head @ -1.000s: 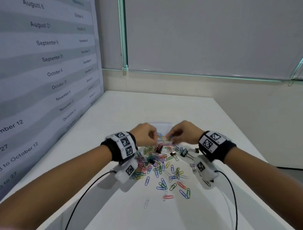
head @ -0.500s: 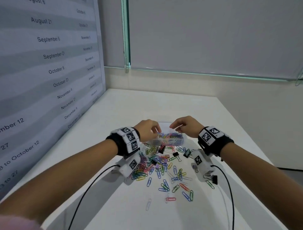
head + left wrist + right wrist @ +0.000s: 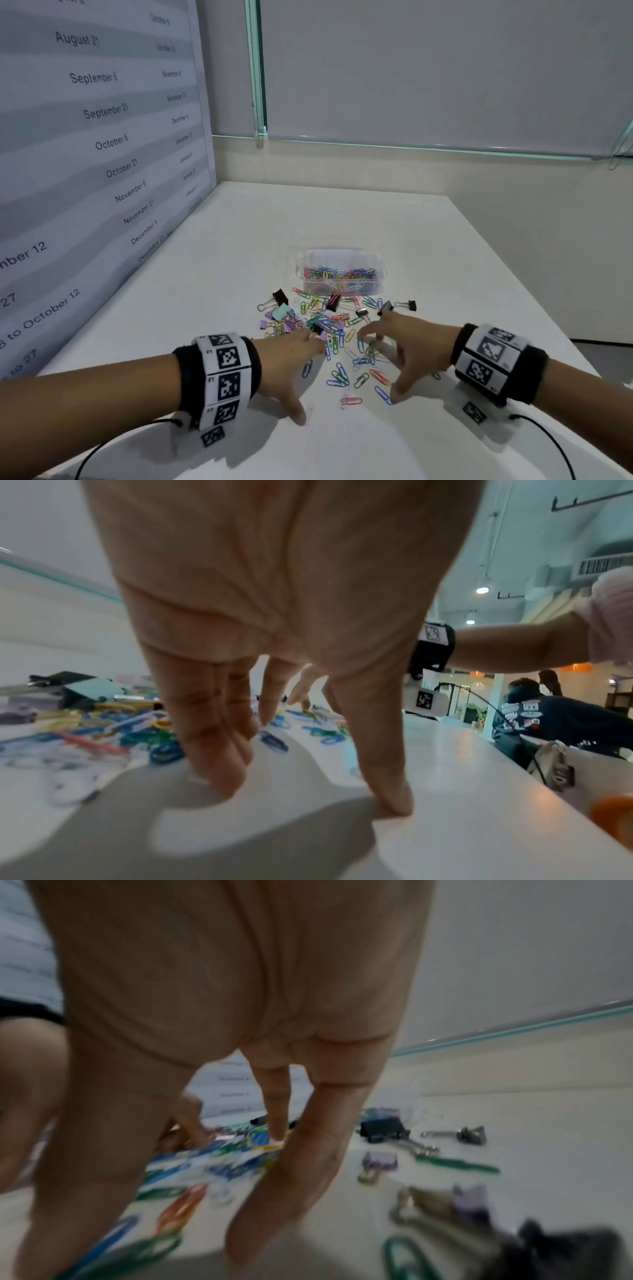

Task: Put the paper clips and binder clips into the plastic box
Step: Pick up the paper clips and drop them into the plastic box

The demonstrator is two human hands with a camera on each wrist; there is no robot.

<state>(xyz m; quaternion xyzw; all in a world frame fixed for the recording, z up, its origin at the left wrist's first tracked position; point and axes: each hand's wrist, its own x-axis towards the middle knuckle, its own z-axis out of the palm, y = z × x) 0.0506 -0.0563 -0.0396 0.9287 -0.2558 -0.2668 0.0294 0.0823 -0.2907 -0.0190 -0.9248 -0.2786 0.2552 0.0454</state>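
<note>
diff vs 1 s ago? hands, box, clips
Both hands came back from the plastic box toward the person: left hand and right hand now spread open over the loose clips, holding nothing. Box stays put, part-filled; the pile still lies in front of it.

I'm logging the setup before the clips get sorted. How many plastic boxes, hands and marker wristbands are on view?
plastic box: 1
hands: 2 (left hand, right hand)
wristbands: 2
Total: 5
The loose clips overlap too much to count.
</note>
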